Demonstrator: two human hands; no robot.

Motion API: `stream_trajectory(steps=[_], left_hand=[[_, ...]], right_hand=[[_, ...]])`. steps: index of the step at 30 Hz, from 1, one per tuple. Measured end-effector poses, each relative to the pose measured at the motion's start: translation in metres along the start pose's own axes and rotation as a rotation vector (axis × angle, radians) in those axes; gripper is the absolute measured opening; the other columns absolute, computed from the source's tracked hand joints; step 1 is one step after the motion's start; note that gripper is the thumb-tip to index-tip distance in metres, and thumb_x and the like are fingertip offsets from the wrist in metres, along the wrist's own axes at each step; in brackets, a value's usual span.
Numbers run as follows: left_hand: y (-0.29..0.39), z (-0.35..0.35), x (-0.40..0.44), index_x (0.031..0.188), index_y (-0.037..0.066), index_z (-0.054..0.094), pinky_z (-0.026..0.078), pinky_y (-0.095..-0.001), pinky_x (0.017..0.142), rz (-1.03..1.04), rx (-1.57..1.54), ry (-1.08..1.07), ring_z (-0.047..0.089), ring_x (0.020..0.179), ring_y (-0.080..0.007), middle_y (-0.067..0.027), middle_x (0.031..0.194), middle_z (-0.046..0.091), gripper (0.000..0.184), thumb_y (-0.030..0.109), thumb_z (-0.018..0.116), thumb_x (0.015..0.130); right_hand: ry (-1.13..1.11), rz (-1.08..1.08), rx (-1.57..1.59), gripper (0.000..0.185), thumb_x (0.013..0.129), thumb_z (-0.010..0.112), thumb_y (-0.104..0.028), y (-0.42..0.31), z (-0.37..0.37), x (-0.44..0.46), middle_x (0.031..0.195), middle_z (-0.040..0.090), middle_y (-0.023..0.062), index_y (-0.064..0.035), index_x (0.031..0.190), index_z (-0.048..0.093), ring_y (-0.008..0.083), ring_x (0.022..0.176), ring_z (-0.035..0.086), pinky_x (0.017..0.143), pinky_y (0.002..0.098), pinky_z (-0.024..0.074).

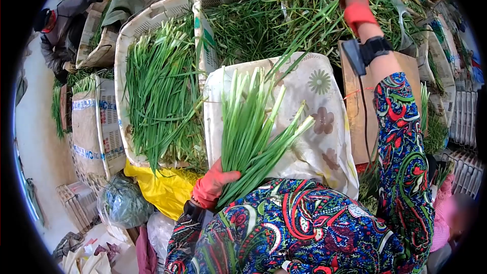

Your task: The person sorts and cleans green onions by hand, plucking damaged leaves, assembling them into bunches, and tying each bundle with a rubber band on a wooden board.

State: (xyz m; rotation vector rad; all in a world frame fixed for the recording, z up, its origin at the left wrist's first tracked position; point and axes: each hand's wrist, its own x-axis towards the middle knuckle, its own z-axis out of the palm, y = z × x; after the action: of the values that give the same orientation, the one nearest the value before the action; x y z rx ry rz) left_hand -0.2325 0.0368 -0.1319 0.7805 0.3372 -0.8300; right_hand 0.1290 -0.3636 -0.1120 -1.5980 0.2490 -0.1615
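Note:
My left hand, in a red glove, is closed around the lower, leafy part of a bunch of garlic chives. The bunch lies over a pale flower-printed cloth in front of me, its whitish stem ends fanned upward and to the right. My right hand, also gloved in red, reaches out over a loose pile of greens at the far side. Its fingers are curled in a pinch on a few long chives that trail down towards the cloth. A dark device is strapped to my right wrist.
Left of the cloth stands a white plastic crate full of chives. A yellow sheet and a bagged green bundle lie below it. A cardboard panel is under my right arm. Another person works at the upper left.

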Motion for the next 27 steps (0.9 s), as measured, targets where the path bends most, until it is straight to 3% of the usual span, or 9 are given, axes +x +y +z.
stream_trajectory(steps=[6,8,10,13,14,19,23,25,27], left_hand=[[0.0,0.002,-0.002,0.129,0.001,0.037,0.039,-0.0351,0.094,-0.024,-0.163,0.111,0.05,0.11,-0.0242,-0.0134,0.122,0.051,0.054,0.009,0.054,0.079],[0.009,0.015,-0.002,0.129,0.0,0.036,0.04,-0.0354,0.094,-0.011,-0.118,0.121,0.051,0.109,-0.0248,-0.0139,0.122,0.051,0.055,0.012,0.054,0.078],[0.013,0.018,-0.004,0.129,0.0,0.036,0.04,-0.0356,0.093,-0.032,-0.114,0.157,0.052,0.108,-0.025,-0.0141,0.122,0.051,0.055,0.011,0.054,0.078],[0.015,0.015,-0.005,0.128,0.0,0.037,0.042,-0.0356,0.092,-0.073,-0.089,0.167,0.053,0.106,-0.0248,-0.0142,0.119,0.052,0.054,0.01,0.054,0.078],[0.014,0.013,-0.004,0.128,0.0,0.038,0.042,-0.0355,0.092,-0.094,-0.101,0.169,0.053,0.106,-0.0247,-0.0142,0.119,0.052,0.053,0.01,0.053,0.079],[0.011,0.015,-0.003,0.127,0.0,0.038,0.041,-0.0342,0.092,-0.068,-0.112,0.143,0.053,0.105,-0.0234,-0.0131,0.118,0.052,0.049,0.007,0.05,0.08],[0.008,0.014,-0.004,0.128,0.0,0.038,0.041,-0.0345,0.091,-0.03,-0.11,0.092,0.053,0.105,-0.0234,-0.0127,0.118,0.052,0.049,0.007,0.05,0.081],[0.006,0.01,-0.003,0.128,0.0,0.037,0.041,-0.0346,0.092,-0.012,-0.138,0.068,0.053,0.105,-0.0237,-0.013,0.119,0.052,0.049,0.007,0.05,0.081],[0.005,0.007,-0.006,0.129,0.0,0.036,0.041,-0.0346,0.092,-0.011,-0.155,0.074,0.052,0.106,-0.024,-0.0134,0.12,0.051,0.05,0.007,0.05,0.081]], right_hand=[[0.171,0.05,0.029,0.033,0.083,0.053,-0.03,0.002,-0.008,0.014,0.095,0.059,0.0102,-0.0125,0.111,0.052,0.0191,0.08,0.056,0.077,0.0289,0.0429],[0.022,0.219,-0.048,0.041,0.083,0.053,-0.036,0.013,0.017,-0.016,0.102,0.058,0.0115,-0.0161,0.118,0.048,0.021,0.087,0.057,0.083,0.0308,0.0418],[-0.361,0.481,-0.174,0.049,0.083,0.054,-0.042,0.022,0.055,-0.071,0.108,0.058,0.0128,-0.0197,0.125,0.045,0.0228,0.094,0.057,0.089,0.0327,0.0407],[-0.987,0.843,-0.381,0.056,0.078,0.055,-0.051,0.017,0.097,-0.142,0.086,0.066,0.0041,-0.0086,0.114,0.054,0.0067,0.073,0.057,0.063,0.0215,0.0434],[-1.022,0.802,-0.377,0.05,0.076,0.061,-0.047,0.006,0.105,-0.157,0.073,0.065,0.006,-0.003,0.101,0.061,0.0134,0.061,0.061,0.053,0.0209,0.0453],[-1.193,0.54,-0.763,0.027,0.083,0.05,-0.028,-0.024,0.12,-0.164,0.064,0.063,0.0046,-0.009,0.091,0.067,0.0088,0.058,0.058,0.051,0.0231,0.0442],[-1.049,0.189,-0.955,0.023,0.08,0.051,-0.018,-0.047,0.12,-0.121,0.085,0.064,0.0067,-0.0115,0.096,0.067,0.011,0.049,0.053,0.05,0.0246,0.0467],[-0.583,-0.19,-0.645,0.023,0.082,0.046,-0.011,-0.045,0.086,-0.062,0.1,0.063,-0.0001,-0.0085,0.095,0.066,0.0093,0.061,0.053,0.062,0.0219,0.0468],[-0.298,-0.117,-0.268,0.026,0.086,0.048,-0.022,-0.045,0.056,-0.033,0.106,0.062,0.0063,-0.0073,0.104,0.059,0.0137,0.08,0.059,0.073,0.0241,0.047]])
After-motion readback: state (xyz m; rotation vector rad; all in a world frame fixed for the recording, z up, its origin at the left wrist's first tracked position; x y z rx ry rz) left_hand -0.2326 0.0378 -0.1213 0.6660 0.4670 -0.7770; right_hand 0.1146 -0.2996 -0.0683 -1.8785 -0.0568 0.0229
